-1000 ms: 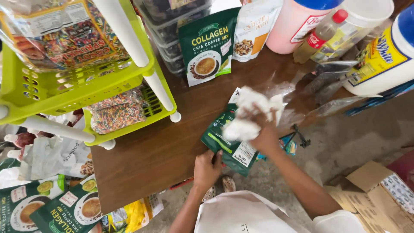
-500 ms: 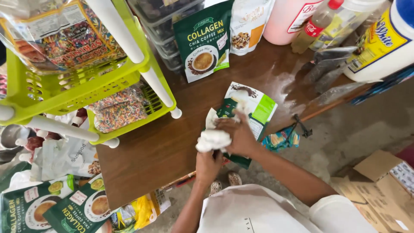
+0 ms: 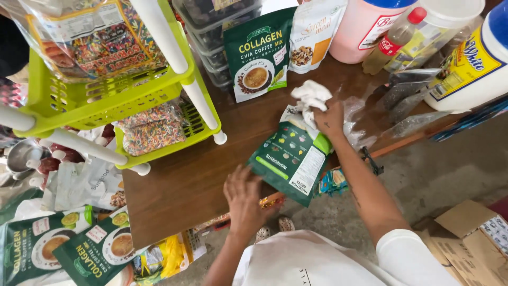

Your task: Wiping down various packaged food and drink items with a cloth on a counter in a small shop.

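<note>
A dark green pouch [image 3: 294,159] lies flat, back side up, at the front edge of the brown wooden table [image 3: 211,175]. My left hand [image 3: 243,197] rests open on the table with its fingertips at the pouch's lower left corner. My right hand [image 3: 329,118] is closed on a crumpled white cloth [image 3: 311,96] and presses it onto the pouch's top end. A second green pouch [image 3: 257,54] with a coffee cup picture stands upright behind it.
A lime green plastic rack [image 3: 114,100] with white legs holds bags of coloured sprinkles [image 3: 151,130]. A white pouch [image 3: 315,32], a pink tub [image 3: 365,24], a small bottle [image 3: 394,42] and a large jar [image 3: 471,69] line the back. More green pouches [image 3: 100,249] and cardboard [image 3: 471,238] lie on the floor.
The cloth in my right hand has swept from the pouch's lower left up to its top end. My left hand came down from the cloth to the table by the pouch's corner.
</note>
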